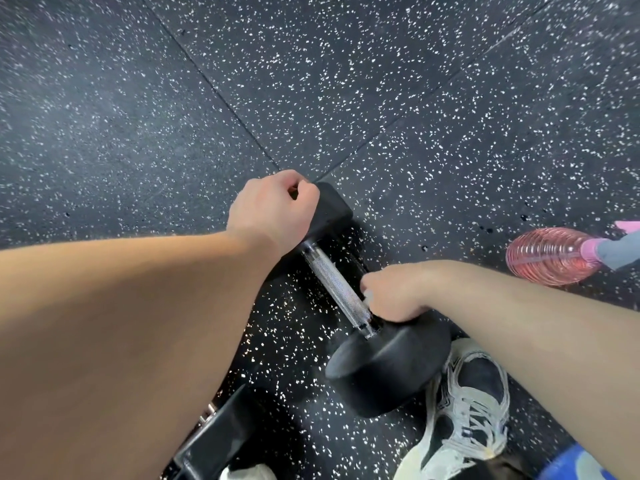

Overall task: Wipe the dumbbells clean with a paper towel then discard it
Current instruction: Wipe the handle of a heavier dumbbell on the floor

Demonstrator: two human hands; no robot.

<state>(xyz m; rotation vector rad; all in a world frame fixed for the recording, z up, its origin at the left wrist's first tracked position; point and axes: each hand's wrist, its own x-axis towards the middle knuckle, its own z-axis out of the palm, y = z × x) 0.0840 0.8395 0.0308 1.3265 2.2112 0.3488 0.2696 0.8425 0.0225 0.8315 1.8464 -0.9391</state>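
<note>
A black dumbbell [341, 287] with a knurled steel handle lies on the speckled floor, running from centre toward lower right. My left hand [270, 211] is curled over its far head. My right hand [394, 294] is closed against the near end of the handle, on the inner face of the near head [384, 372]. A small pale bit of what looks like paper towel [368, 296] pokes out at its fingertips; the rest is hidden under the hand. A second black dumbbell [211, 438] lies at the bottom left, mostly covered by my left forearm.
A pink spray bottle [550, 256] lies on its side on the floor at the right. My black-and-white shoe [464, 407] stands just right of the near dumbbell head. Something blue [568, 462] shows at the bottom right corner. Black rubber tiles stretch ahead.
</note>
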